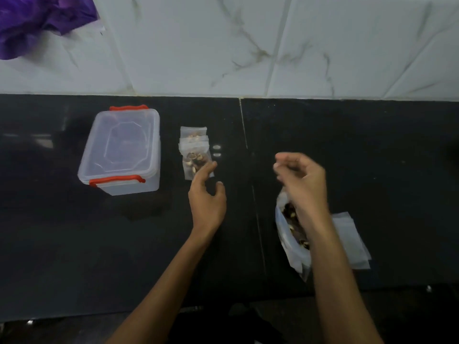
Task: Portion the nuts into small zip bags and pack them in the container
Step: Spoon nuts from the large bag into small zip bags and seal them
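- Portioning under way, by the look of it: three or so filled small zip bags (196, 152) stacked in a short row on the dark counter (74, 244), just right of the container (121, 150).
- Container standing at far left, clear lid on, both red clips down; nothing packed inside as far as the cloudy plastic lets on.
- Left hand (207, 194) reaching toward the nearest filled bag, fingers loose and spread, fingertips touching or just over its near corner; nothing gripped.
- Right hand (301, 180) raised above the big bag of nuts (290, 234), fingers curled inward; blurred, so cannot tell whether a few nuts sit in the pinch or nothing at all.
- Big bag lying open at near right, nuts visible in its mouth, with a pile of empty zip bags (350, 239) just beside it on the right.
- Purple plastic bag (37, 21) crumpled at far left against the tiled wall (248, 45).
- Next, probably: picking a fresh empty bag from the pile, opening its mouth, dropping in a portion, pressing the zip closed.
- Still ahead: unclipping the lid and laying the filled bags inside.
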Demonstrator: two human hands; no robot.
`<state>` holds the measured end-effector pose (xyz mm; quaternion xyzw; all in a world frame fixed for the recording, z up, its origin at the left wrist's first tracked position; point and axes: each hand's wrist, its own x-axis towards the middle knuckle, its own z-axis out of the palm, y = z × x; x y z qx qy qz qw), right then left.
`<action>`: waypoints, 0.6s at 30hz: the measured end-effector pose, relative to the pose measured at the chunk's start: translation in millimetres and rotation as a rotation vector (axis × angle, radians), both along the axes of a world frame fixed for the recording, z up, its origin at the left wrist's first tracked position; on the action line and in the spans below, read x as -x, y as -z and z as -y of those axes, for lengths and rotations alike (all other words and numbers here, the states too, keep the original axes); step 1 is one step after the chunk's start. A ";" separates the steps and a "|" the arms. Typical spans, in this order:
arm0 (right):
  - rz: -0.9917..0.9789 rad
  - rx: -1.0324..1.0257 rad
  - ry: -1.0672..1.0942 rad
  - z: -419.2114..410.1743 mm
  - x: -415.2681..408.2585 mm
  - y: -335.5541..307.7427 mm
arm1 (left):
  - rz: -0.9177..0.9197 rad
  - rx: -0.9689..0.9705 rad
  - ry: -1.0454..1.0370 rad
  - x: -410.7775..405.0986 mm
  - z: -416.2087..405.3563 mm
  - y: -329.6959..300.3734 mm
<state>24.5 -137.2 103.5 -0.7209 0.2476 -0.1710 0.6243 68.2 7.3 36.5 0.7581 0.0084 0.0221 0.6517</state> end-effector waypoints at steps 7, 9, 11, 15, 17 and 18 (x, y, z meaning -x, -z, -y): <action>-0.123 -0.008 0.259 74.7 74.1 -1.8 | -0.004 -0.055 0.059 23.4 12.1 4.7; -0.184 -0.018 0.317 86.3 90.4 11.8 | -0.006 -0.069 0.079 29.8 15.0 6.7; -0.249 0.000 0.354 94.8 100.6 28.9 | -0.011 -0.077 0.090 35.0 17.4 8.2; -0.428 0.125 0.386 104.7 106.5 64.7 | -0.008 -0.093 0.106 43.1 23.3 10.7; -0.543 0.198 0.367 106.5 107.4 79.9 | -0.006 -0.095 0.119 46.9 26.1 12.5; -0.589 0.226 0.354 107.0 107.9 86.1 | -0.006 -0.096 0.124 48.7 27.1 13.2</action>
